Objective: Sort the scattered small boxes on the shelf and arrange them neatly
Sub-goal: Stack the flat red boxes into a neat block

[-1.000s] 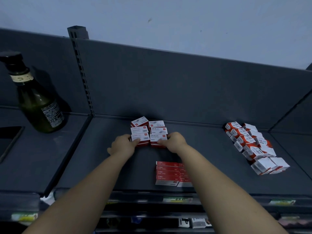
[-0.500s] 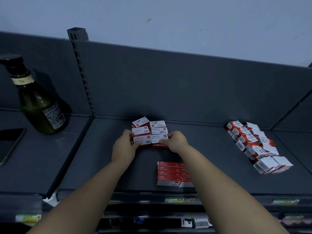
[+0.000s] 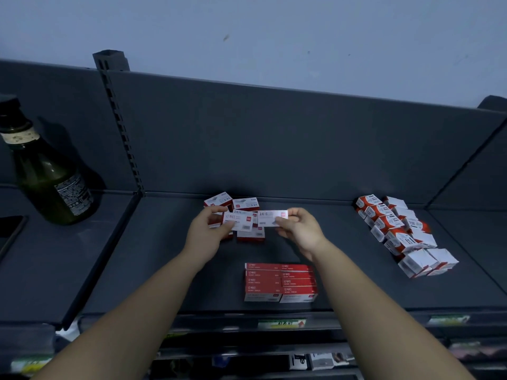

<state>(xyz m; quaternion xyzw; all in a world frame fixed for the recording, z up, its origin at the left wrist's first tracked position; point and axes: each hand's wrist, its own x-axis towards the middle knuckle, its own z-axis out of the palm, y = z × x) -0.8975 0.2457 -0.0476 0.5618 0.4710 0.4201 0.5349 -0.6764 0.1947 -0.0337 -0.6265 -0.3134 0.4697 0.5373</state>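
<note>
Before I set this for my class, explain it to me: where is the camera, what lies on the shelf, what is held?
There is no machine: a person wears one camera on the head, looking down at their bare arms. The left hand pinches a small white-and-red cardboard box; the right hand pinches a matching box marked 24/6. Both are held above a small pile of like boxes at the back of the dark grey metal shelf. Nearer lies a neat block of flat red boxes; to the right, a looser cluster of white-and-orange boxes; on the left, a dark green glass bottle.
</note>
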